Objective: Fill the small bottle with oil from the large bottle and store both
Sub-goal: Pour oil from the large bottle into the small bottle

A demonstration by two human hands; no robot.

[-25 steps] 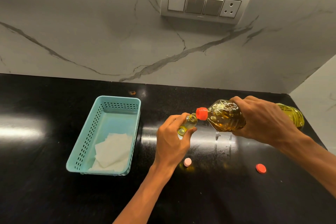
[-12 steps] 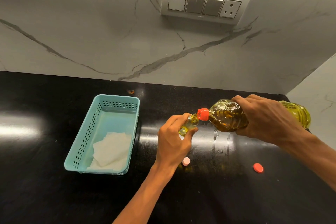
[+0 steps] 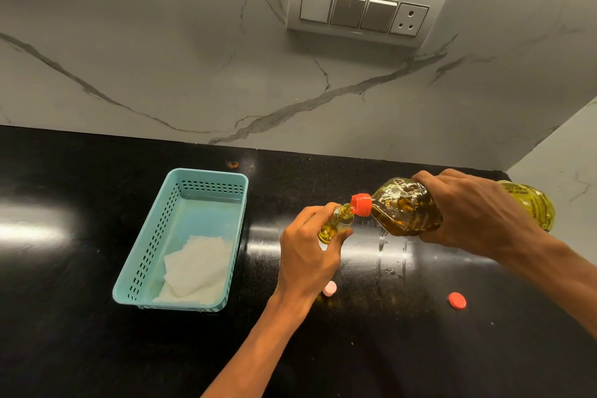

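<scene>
So, left hand?
— Left hand (image 3: 307,255) curled round the small clear glass bottle (image 3: 337,223), thumb and fingers clamped on its body. It is held tilted, off the glossy black stone counter (image 3: 80,349). Yellow oil shows in its lower part.

And the right?
— Right hand (image 3: 478,213) wrapped over the middle of the large clear plastic bottle of yellow oil (image 3: 403,207). Bottle tipped close to level, base toward the right wall. Its orange neck collar (image 3: 361,203) meets the small bottle's mouth; touching or just apart, cannot tell.

Caps?
— Both off. Small pale pink round cap (image 3: 330,288) on the counter just beside the left wrist. Round red cap (image 3: 457,300) lies further right, below the right forearm, well apart from the pink one.

Storage?
— Teal perforated plastic basket (image 3: 142,255) sits on the counter left of the hands, near, not touching. White folded paper (image 3: 197,268) lies in its near end. Grey switch panel with a socket (image 3: 365,6) on the veined marble wall behind.
</scene>
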